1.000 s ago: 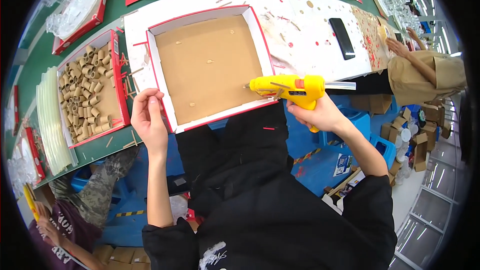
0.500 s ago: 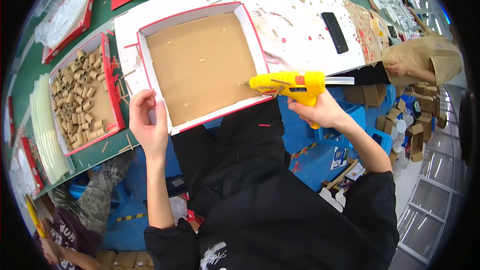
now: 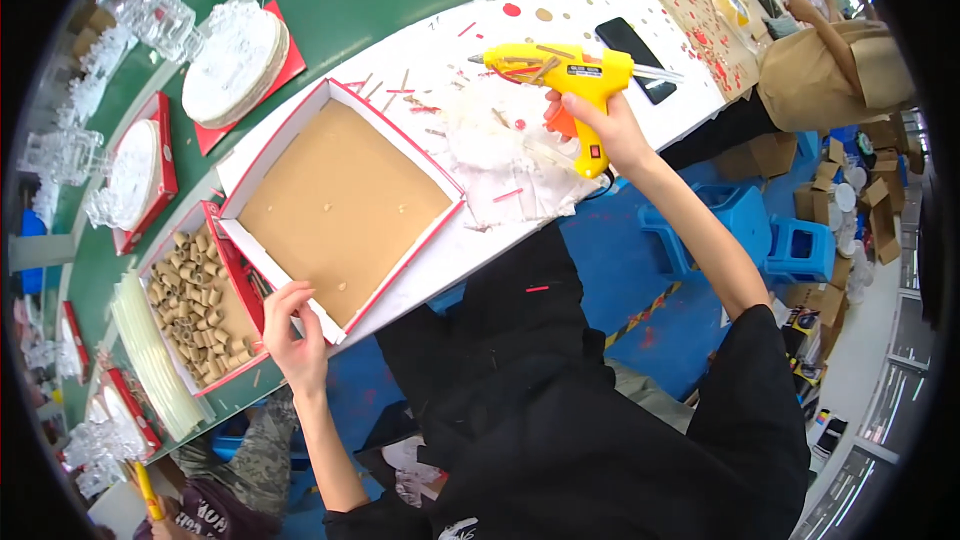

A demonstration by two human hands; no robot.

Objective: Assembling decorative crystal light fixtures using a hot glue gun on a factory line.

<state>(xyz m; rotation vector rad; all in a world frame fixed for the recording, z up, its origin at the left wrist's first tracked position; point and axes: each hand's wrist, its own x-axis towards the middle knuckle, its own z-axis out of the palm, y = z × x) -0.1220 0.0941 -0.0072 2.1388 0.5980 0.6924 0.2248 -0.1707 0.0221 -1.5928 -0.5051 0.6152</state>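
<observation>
Right hand is wrapped tight around the grip of the yellow hot-glue gun, nozzle aimed left, held up over the white work sheet — clear of the box. Left hand pinches the near corner of the shallow red-edged cardboard box, which sits open on the table edge — just beside a tray of cardboard tubes.

Tube box: red-rimmed, full of short cardboard tubes, at the bench's near edge.
Glue sticks: pale bundle, just beside the tube box, toward the bench's left end.
Phone: black, flat, near the far right corner.
Plates: white stack on a red mat, far side.
</observation>
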